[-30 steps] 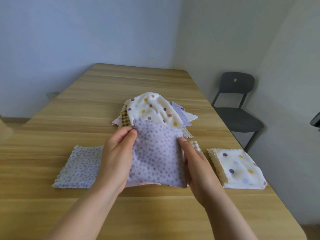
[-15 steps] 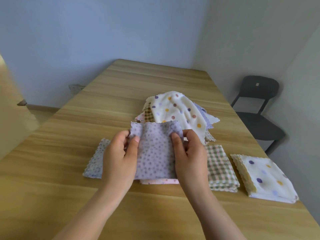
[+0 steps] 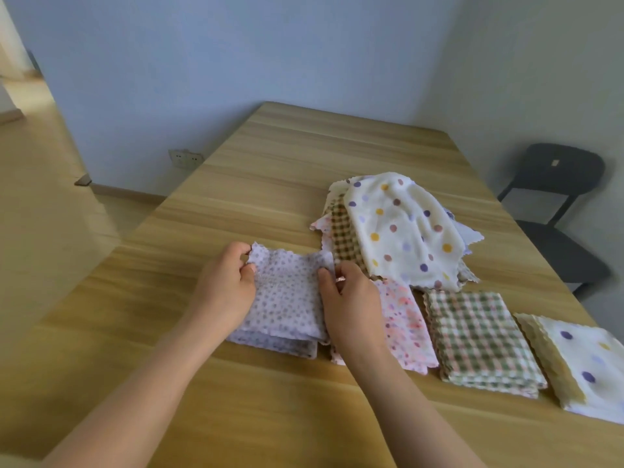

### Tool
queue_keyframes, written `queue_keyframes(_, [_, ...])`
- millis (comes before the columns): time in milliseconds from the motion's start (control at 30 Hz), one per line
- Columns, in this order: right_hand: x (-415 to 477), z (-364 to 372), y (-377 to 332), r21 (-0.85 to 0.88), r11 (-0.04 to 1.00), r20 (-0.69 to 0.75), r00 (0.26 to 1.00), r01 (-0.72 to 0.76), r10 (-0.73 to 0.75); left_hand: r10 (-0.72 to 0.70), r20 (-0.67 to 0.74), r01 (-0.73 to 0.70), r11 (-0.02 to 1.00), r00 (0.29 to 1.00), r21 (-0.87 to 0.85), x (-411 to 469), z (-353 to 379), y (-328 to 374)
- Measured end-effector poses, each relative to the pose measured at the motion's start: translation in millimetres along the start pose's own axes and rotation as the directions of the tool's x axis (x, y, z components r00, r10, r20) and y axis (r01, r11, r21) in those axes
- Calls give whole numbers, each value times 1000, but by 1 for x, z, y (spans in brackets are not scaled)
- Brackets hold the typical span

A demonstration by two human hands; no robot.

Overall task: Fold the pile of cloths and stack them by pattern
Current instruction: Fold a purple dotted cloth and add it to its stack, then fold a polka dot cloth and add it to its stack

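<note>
A folded lilac dotted cloth [image 3: 287,295] lies on the lilac stack [image 3: 273,346] near the table's front. My left hand [image 3: 226,288] pinches its far left corner, and my right hand [image 3: 351,302] pinches its far right edge. To the right lie a pink floral folded cloth [image 3: 405,329], a green checked stack [image 3: 479,339] and a white big-dot stack [image 3: 580,363]. Behind them sits the unfolded pile [image 3: 398,231], topped by a white cloth with coloured dots over a brown checked one.
The wooden table [image 3: 270,184] stretches back to the blue wall. A dark chair [image 3: 557,204] stands beyond the right edge. A wall socket [image 3: 185,158] is low on the wall at left, with open floor beside the table.
Both hands carried the folded lilac cloth down and left onto the lilac stack. The camera view swung left, bringing the pink and checked stacks into sight.
</note>
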State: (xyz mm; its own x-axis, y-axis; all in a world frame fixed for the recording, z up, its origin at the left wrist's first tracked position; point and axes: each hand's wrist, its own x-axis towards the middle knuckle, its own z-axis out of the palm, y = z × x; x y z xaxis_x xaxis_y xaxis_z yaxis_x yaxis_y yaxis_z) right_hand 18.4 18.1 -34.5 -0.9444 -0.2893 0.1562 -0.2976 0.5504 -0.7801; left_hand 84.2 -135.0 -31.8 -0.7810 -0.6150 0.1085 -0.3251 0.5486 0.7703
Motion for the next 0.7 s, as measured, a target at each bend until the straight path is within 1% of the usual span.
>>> queue_keyframes(100, [2,10,6,-126,992,91,995,-26,37,-23,35,20,996,999,86,1,5,-14])
queue_keyframes(200, [2,15,10,-220,976,120,992,-4,31,-34,30,30,991,999,132,-4,8,-21])
queue_keyframes(333, [2,9,6,-219,976,126,992,9,19,21,-50,-10,976,999,219,-6,4,-16])
queue_keyframes(400, [0,0,2,-182,983,91,996,30,-14,95,-111,-64,964,989,257,-5,0,-12])
queue_keyframes(467, [2,-13,0,-152,986,52,997,67,-60,170,-119,-145,970,978,194,-5,-1,-3])
queue_keyframes(567, [10,-35,6,-151,983,19,994,107,-106,249,-53,-243,965,967,102,-8,6,15])
queue_keyframes(700, [23,-73,30,-182,980,-50,994,82,-92,347,44,-346,938,937,-28,-8,27,44])
